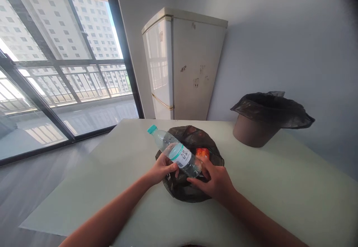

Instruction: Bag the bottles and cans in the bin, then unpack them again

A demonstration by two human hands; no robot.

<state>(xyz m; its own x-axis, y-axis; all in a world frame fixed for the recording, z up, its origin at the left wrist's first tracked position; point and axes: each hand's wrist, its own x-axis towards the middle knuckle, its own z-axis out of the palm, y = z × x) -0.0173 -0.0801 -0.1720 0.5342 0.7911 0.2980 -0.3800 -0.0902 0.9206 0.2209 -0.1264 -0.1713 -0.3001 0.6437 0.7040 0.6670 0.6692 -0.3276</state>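
Note:
A clear plastic bottle [183,156] with a turquoise cap and a white-and-green label is held tilted, cap toward the upper left. My left hand [165,167] is closed around its middle, thumb on the near side by the label. Around the bottle's base curl the fingers of my right hand [215,178]. Both hands are above a black bag-lined bin [192,195] whose liner is spread over the rim. An orange-red wrapper [203,152] shows inside it, just behind the bottle. What lies deeper in the bin is partly hidden by the bottle and hands.
The bin stands on a pale table [112,172]. At the table's back right is a brown bin [253,131] with a black liner [268,114] over its rim. Behind the table are a white refrigerator [195,64] and, to the left, a glass sliding door [69,64].

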